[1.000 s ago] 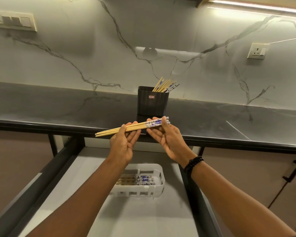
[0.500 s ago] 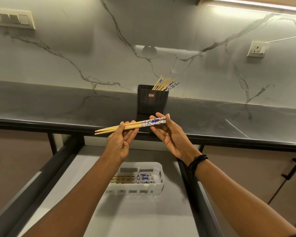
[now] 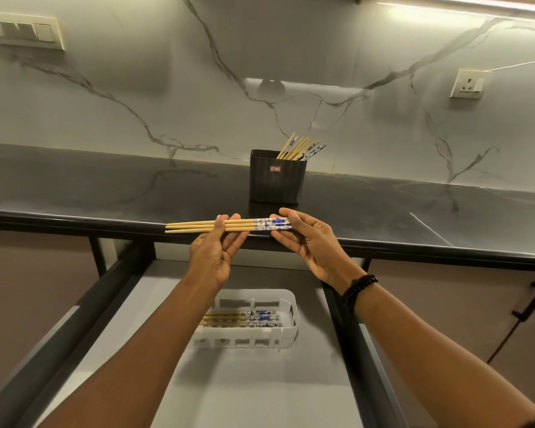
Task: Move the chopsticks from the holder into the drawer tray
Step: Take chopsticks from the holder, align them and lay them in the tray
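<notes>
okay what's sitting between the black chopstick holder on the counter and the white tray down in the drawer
In the head view, the bundle of chopsticks held level by the left hand and right hand lies between the holder and the tray, over the counter edge.

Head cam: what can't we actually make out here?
- Holder: its opaque wall hides the lower parts of the chopsticks inside; their count is unclear.
- Tray: the left forearm covers its left end and the tips of the chopsticks lying in it.
- Held chopsticks: the left hand and right hand cover parts, so the count is uncertain.
- Holder's label: too small to read.
</notes>
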Tool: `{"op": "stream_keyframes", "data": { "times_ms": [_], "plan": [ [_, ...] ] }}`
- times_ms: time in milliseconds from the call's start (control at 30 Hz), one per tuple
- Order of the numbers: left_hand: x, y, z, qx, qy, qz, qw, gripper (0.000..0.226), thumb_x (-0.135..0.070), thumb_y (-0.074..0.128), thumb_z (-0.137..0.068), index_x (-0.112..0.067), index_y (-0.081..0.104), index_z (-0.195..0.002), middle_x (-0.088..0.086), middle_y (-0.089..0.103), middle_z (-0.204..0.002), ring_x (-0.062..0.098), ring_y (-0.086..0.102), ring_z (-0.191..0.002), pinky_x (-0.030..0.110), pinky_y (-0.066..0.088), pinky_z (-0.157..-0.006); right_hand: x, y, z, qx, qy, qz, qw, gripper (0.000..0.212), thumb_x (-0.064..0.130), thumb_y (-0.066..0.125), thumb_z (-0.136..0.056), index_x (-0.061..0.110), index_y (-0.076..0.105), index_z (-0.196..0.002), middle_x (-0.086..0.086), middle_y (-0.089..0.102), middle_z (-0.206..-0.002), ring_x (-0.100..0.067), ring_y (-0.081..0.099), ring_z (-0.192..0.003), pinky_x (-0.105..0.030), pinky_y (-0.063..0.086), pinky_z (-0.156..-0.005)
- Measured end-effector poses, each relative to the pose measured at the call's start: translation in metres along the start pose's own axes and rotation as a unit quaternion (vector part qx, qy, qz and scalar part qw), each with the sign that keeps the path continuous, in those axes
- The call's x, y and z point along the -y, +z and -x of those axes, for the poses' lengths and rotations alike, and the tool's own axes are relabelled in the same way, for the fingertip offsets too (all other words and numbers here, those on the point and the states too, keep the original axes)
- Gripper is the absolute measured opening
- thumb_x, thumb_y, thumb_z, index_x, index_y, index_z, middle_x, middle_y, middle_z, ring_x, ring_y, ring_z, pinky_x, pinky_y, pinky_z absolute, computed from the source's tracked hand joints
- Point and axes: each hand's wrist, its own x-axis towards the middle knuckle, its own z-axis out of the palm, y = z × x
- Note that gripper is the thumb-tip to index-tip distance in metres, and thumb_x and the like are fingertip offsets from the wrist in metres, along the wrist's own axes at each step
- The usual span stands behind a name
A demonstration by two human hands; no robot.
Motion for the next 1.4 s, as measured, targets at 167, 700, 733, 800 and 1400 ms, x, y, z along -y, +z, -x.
{"op": "stream_keyframes", "data": {
  "times_ms": [167,700,733,800,1400],
  "plan": [
    [-0.003,0.001,0.000,0.008,-0.018,0.032,0.999,0.029,-0.012,0.054,-0.096,0.001,0.053,-0.123,0.021,0.070,-0.108,0.027,0.073,-0.092,0.037,0.062,-0.068,-0.002,0.001,0.001,0.034,0.006,-0.083,0.996,0.030,0.026,0.048,-0.101,0.010,0.071,-0.110,-0.021,0.069,-0.120,-0.031,0.068,-0.109,-0.033,0.059,-0.087],
    [-0.005,-0.006,-0.003,-0.030,-0.046,-0.061,0.997,0.015,-0.011,0.050,-0.099,0.000,0.059,-0.104,0.019,0.071,-0.102,0.028,0.071,-0.092,0.033,0.062,-0.060,0.000,-0.006,0.001,-0.003,-0.031,0.170,0.985,0.023,0.005,0.068,-0.085,0.003,0.071,-0.108,-0.018,0.074,-0.104,-0.024,0.073,-0.092,-0.025,0.061,-0.077],
    [-0.006,-0.007,-0.004,-0.032,-0.054,-0.068,0.996,0.014,-0.010,0.050,-0.099,0.000,0.059,-0.103,0.019,0.070,-0.101,0.027,0.070,-0.091,0.033,0.062,-0.062,-0.002,-0.007,0.001,-0.007,-0.026,0.179,0.983,0.022,0.003,0.069,-0.084,0.002,0.071,-0.106,-0.018,0.074,-0.102,-0.023,0.073,-0.089,-0.024,0.061,-0.075],
    [-0.008,-0.009,-0.004,-0.036,-0.071,-0.082,0.993,0.013,-0.010,0.049,-0.099,0.000,0.059,-0.100,0.019,0.069,-0.101,0.028,0.070,-0.092,0.035,0.062,-0.064,-0.004,-0.008,0.000,-0.017,-0.008,0.193,0.981,0.020,0.002,0.071,-0.082,0.002,0.073,-0.102,-0.017,0.075,-0.099,-0.022,0.074,-0.087,-0.023,0.061,-0.073],
    [-0.039,-0.060,-0.023,-0.325,0.026,-0.187,0.927,0.012,-0.007,0.067,-0.087,-0.010,0.056,-0.091,0.005,0.061,-0.084,0.012,0.063,-0.070,0.024,0.055,-0.067,-0.009,-0.030,-0.008,-0.045,0.141,0.227,0.963,0.015,-0.002,0.070,-0.083,0.000,0.074,-0.097,-0.016,0.077,-0.092,-0.022,0.076,-0.082,-0.025,0.062,-0.070]
  ]
}}
